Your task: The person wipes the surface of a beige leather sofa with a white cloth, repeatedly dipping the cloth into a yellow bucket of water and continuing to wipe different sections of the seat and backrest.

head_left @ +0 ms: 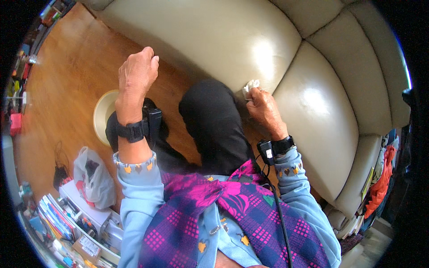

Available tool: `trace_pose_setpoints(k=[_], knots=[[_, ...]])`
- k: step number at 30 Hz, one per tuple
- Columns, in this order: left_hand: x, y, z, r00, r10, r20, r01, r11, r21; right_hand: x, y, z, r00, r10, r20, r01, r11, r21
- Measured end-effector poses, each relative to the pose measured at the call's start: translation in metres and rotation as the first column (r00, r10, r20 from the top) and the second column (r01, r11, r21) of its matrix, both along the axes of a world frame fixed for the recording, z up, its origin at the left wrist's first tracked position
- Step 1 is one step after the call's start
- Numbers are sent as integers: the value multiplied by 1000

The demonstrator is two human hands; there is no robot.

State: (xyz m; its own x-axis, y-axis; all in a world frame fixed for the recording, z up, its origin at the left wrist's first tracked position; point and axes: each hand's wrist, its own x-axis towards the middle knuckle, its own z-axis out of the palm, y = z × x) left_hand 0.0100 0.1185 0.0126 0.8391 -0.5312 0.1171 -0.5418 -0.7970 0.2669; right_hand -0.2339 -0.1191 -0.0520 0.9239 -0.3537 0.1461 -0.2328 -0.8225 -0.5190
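A crumpled white tissue or cloth (251,86) is gripped in my right hand (264,108), which rests close against the front edge of the beige leather sofa (214,40). My left hand (137,71) is raised over the wooden floor on the left, its fingers curled in; whether anything is inside them is hidden. Beneath my left forearm stands a cream-coloured basin (101,117), partly covered by my arm and leg. Both wrists carry black straps with small devices.
On the left, a white plastic bag (94,178) sits by a box with books and papers (56,214). Clothes, one of them orange-red (380,181), are piled past the sofa's right arm. My knees in black trousers (212,120) face the sofa. A black cable (282,223) runs down my front.
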Motion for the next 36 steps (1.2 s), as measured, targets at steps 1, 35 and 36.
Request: trace_pose_setpoints(k=[1,35,36], knots=[[-2,-4,4,1000,-25,-3,25,999,-24,0,0,0,1000,-10,-7,10,1000,-3],[34,-121,36,983,-184,-19,171,945,-280,194,-113,-15,982,-37,187,69,983,-168],[34,-122,35,981,-193,-20,180,941,-286,193,-100,-14,961,0,276,26,996,-91]])
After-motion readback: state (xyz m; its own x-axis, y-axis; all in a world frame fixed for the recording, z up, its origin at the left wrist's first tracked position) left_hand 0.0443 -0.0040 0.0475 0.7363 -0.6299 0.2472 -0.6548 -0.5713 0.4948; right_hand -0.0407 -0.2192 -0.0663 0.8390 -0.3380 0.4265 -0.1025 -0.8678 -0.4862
